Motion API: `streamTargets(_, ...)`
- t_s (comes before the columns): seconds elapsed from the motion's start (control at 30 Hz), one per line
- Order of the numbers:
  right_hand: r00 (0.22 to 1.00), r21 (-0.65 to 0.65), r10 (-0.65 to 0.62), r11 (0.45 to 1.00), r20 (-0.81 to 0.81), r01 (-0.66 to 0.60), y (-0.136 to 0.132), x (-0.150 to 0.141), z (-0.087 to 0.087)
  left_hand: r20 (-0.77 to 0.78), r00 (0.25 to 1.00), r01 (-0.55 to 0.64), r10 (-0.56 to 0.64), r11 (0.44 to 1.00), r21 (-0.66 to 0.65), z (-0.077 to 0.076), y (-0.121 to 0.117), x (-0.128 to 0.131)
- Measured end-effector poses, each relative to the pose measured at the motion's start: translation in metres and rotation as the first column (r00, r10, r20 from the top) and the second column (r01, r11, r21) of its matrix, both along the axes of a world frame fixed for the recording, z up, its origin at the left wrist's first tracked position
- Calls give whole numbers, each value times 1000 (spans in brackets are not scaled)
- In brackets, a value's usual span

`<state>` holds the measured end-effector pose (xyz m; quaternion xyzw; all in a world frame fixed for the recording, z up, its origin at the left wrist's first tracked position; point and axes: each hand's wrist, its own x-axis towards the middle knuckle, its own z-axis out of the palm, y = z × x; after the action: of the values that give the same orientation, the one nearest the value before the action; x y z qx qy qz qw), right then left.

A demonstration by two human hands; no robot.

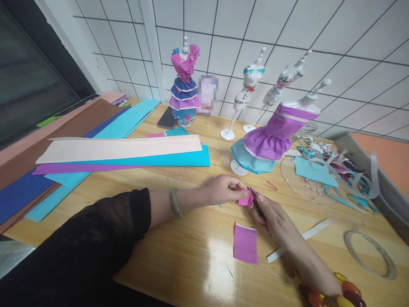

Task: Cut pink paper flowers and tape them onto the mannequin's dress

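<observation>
At the bottom right a beaded bracelet [332, 295] is cut off by the picture's edge, and the black sleeve [79, 251] fills the lower left corner. On the wooden table [179, 256] just in front lies a purple paper rectangle [245, 244], flat, with a white strip [298, 241] beside it and a clear ring [370, 256] further right.

Just beyond the rectangle the two hands meet. The left hand [223, 189] pinches a small pink paper piece [245, 199] between thumb and fingertips, fingers closed on it. The right hand [271, 215] is curled around a thin dark tool [254, 198] whose tip touches the pink piece — too small and too covered by the fingers to tell whether it is scissors or tweezers. The pink piece is held just above the tabletop, near its middle.

Behind them a mannequin [275, 136] wears a purple and blue paper dress, partly hiding a clear plate [289, 179] of scraps. To the left lie long paper sheets [128, 151] — cream, blue, purple. Furthest back, two bare mannequins [249, 91], a dressed one [183, 85], a phone [167, 118] and a blurred card [207, 94] stand against the tiled wall.
</observation>
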<state>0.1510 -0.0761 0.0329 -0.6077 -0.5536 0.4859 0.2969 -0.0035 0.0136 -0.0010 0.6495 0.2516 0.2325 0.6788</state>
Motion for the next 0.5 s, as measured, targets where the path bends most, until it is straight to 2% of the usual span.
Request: streamTargets(0.5, 1000, 21, -11, 1000, 7, 11, 1, 3, -5, -8, 999, 45, -45, 998, 34, -6, 2, 0)
